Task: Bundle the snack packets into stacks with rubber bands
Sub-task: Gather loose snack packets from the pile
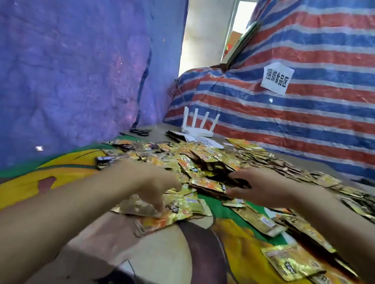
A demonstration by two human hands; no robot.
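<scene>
A wide heap of gold and orange snack packets (203,161) covers the middle and right of the table. My left hand (148,182) reaches down with its fingers touching a few loose packets (166,209) at the heap's near edge. My right hand (258,185) stretches leftward into the heap, thumb and fingers pinching an orange packet (209,184) by its right end. Motion blur hides the finger detail. No rubber band is visible.
A colourful cartoon-print cloth (186,275) covers the table. More packets (292,262) lie at the near right. Scissors (140,131), a white router (197,125) and a paper sheet (202,141) sit at the back. Blue tarp hangs left, striped tarp right.
</scene>
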